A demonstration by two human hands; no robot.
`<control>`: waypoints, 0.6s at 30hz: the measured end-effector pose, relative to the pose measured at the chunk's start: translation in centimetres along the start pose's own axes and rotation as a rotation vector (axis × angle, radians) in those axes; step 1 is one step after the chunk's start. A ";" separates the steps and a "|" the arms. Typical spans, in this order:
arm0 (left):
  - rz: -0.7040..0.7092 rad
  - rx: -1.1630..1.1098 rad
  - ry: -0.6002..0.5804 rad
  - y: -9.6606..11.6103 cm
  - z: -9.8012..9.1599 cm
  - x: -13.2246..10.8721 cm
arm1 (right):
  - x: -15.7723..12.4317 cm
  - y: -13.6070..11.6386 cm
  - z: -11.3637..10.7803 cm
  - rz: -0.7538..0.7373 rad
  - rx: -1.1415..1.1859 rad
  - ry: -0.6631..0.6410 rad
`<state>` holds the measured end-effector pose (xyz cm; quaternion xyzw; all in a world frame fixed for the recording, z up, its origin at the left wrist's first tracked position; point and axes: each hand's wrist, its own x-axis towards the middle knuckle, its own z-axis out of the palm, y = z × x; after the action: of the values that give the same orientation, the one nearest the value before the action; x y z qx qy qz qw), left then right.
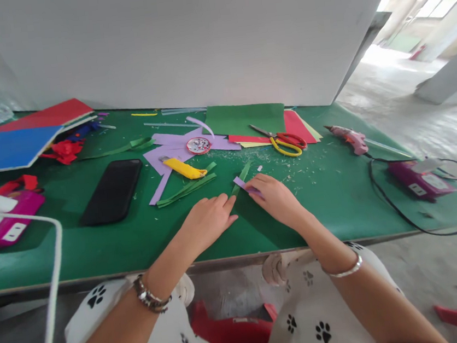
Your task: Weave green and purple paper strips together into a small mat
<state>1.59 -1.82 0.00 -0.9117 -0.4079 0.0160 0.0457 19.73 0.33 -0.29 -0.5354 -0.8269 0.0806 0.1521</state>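
My right hand point(275, 199) rests on the green table point(137, 242) with its fingers pinched on a small purple paper strip point(241, 184). A green paper strip point(242, 176) lies under and beside that purple piece. My left hand point(209, 220) lies next to it, fingers together and pointing right, fingertips almost touching the green strip. It seems to hold nothing. More green strips point(187, 190) and a yellow utility knife point(184, 168) lie just beyond my left hand.
Purple paper point(171, 145) with a round tin of small beads point(198, 145), scissors point(285, 142) on green and red sheets, a black phone point(112, 191), a glue gun point(346, 137) with cable, pink boxes at both sides, blue and red boards far left.
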 end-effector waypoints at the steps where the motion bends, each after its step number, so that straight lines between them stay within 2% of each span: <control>1: -0.003 0.005 -0.001 0.0 0.0 0.0 | -0.1 0.0 0.0 -0.014 0.018 0.003; 5: -0.029 -0.024 -0.001 -0.2 0.0 -0.1 | -0.2 0.0 0.1 -0.072 0.072 -0.004; 12: -0.127 -0.141 0.068 -0.1 0.3 0.1 | -0.4 -0.6 0.1 -0.145 0.016 -0.038; 18: -0.167 -0.443 0.156 -1.0 0.8 0.1 | -0.7 -1.0 -0.5 -0.190 0.045 -0.097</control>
<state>0.85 -1.01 -0.73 -0.8611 -0.4707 -0.1480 -0.1227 19.36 -0.74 0.36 -0.4465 -0.8783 0.1104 0.1307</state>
